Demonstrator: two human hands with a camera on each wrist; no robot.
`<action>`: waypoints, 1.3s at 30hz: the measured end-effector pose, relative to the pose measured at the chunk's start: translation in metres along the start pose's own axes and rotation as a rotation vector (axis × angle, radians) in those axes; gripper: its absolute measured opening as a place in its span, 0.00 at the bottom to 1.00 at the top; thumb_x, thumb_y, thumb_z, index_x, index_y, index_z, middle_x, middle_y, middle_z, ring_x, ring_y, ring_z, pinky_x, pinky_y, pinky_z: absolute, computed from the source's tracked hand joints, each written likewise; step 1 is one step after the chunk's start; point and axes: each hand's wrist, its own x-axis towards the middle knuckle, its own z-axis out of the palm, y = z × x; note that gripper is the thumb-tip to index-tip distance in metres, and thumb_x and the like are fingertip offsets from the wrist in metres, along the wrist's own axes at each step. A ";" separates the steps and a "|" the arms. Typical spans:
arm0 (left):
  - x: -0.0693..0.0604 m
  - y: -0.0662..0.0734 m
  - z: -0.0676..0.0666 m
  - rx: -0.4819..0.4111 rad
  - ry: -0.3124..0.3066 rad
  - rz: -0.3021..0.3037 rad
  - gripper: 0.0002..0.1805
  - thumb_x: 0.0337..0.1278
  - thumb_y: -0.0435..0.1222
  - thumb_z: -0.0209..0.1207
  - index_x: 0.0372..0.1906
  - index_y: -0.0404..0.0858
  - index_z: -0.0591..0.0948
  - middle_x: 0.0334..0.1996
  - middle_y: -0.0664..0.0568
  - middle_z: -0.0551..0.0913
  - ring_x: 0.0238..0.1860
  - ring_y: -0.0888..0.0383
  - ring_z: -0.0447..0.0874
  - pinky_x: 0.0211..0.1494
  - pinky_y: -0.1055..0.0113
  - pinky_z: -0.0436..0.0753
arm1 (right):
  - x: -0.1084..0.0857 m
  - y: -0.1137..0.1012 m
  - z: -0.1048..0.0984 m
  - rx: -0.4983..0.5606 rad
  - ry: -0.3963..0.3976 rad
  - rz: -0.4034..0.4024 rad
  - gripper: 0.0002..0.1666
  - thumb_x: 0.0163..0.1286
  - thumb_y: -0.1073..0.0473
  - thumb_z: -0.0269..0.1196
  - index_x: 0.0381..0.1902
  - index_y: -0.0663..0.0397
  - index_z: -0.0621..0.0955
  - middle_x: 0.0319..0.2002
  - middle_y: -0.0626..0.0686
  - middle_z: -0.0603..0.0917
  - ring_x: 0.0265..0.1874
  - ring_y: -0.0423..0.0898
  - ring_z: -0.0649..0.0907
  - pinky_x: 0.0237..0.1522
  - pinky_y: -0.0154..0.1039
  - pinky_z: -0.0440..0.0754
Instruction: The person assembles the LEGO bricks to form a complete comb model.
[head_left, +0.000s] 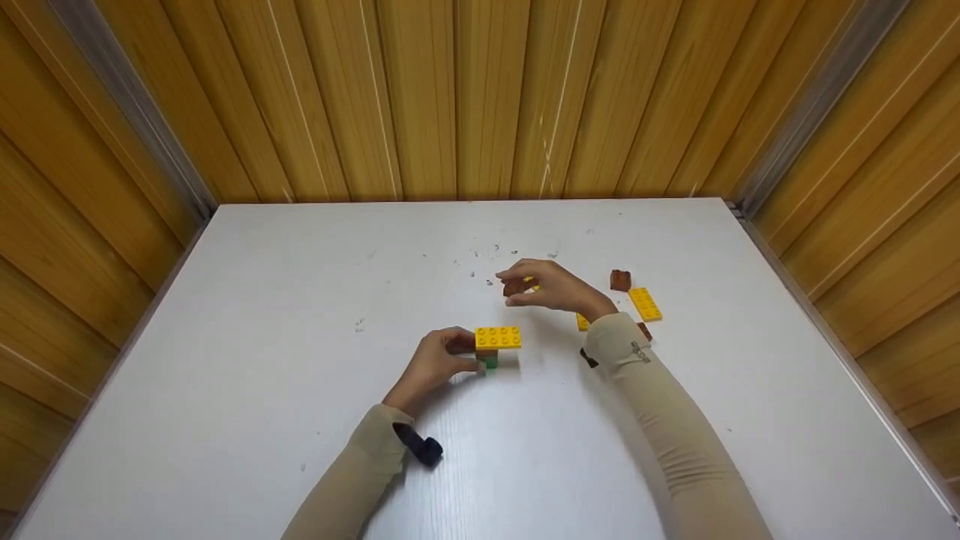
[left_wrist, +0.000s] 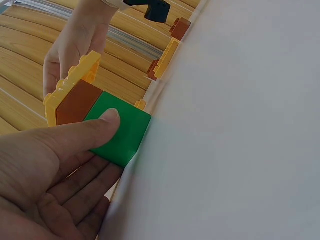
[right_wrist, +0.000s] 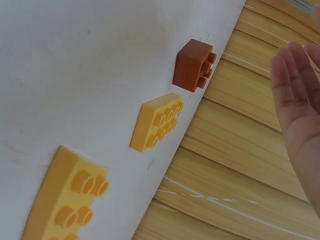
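Observation:
My left hand [head_left: 439, 360] holds a small stack of toy building bricks. In the left wrist view its thumb presses the green brick [left_wrist: 122, 132], with a brown brick [left_wrist: 79, 102] above that and a yellow studded brick [head_left: 498, 337] on top, overhanging to the right. My right hand [head_left: 551, 285] hovers over the table with fingers spread from the thumb and nothing between them. Past its fingertips, a loose brown brick [right_wrist: 192, 65] and a yellow brick [right_wrist: 157, 122] lie on the table, apart from the hand in the right wrist view.
On the white table [head_left: 262, 337], right of the right hand, lie another brown brick [head_left: 620, 280] and a yellow brick [head_left: 645, 304]. A second yellow brick [head_left: 582, 322] and a brown one [head_left: 644, 331] are partly covered by the right forearm. Wood-look walls [head_left: 480, 97] enclose the table.

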 end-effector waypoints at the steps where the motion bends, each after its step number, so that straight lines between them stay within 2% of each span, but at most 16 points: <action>1: 0.000 0.000 0.000 -0.001 0.000 0.002 0.21 0.44 0.29 0.70 0.48 0.38 0.82 0.49 0.47 0.85 0.51 0.52 0.84 0.60 0.58 0.79 | 0.001 0.002 -0.001 0.002 0.005 0.008 0.28 0.64 0.58 0.66 0.61 0.59 0.76 0.50 0.64 0.80 0.51 0.60 0.81 0.59 0.53 0.77; 6: 0.000 -0.002 -0.001 -0.021 0.000 0.020 0.21 0.44 0.29 0.70 0.48 0.36 0.81 0.49 0.45 0.84 0.52 0.50 0.84 0.58 0.58 0.80 | 0.005 0.012 -0.005 -0.001 0.054 0.062 0.30 0.63 0.59 0.66 0.62 0.60 0.74 0.53 0.63 0.80 0.52 0.55 0.80 0.60 0.51 0.76; 13: 0.000 -0.003 -0.001 -0.012 0.002 0.025 0.21 0.44 0.29 0.70 0.48 0.36 0.81 0.49 0.45 0.84 0.52 0.50 0.84 0.59 0.58 0.80 | 0.008 0.024 -0.008 0.009 0.112 0.144 0.31 0.63 0.58 0.66 0.63 0.61 0.74 0.60 0.61 0.76 0.57 0.55 0.77 0.63 0.49 0.74; 23: 0.000 -0.002 -0.001 -0.022 0.007 0.018 0.21 0.44 0.30 0.71 0.48 0.36 0.82 0.48 0.46 0.85 0.51 0.51 0.84 0.58 0.59 0.80 | 0.013 0.035 -0.007 -0.016 0.113 0.264 0.33 0.63 0.57 0.67 0.64 0.60 0.72 0.61 0.59 0.76 0.58 0.55 0.77 0.61 0.50 0.75; 32: 0.001 -0.003 -0.001 -0.011 0.005 0.019 0.21 0.44 0.30 0.71 0.47 0.37 0.82 0.48 0.47 0.85 0.50 0.52 0.84 0.58 0.59 0.80 | 0.016 0.040 -0.003 -0.010 0.105 0.310 0.33 0.63 0.57 0.67 0.65 0.57 0.72 0.61 0.59 0.76 0.57 0.54 0.77 0.61 0.50 0.74; 39: -0.001 -0.002 0.000 0.001 0.002 0.023 0.21 0.43 0.30 0.71 0.48 0.37 0.82 0.48 0.47 0.85 0.50 0.52 0.83 0.60 0.58 0.79 | 0.015 0.043 0.001 -0.028 0.096 0.357 0.35 0.63 0.55 0.67 0.66 0.55 0.71 0.59 0.57 0.76 0.55 0.52 0.77 0.52 0.44 0.79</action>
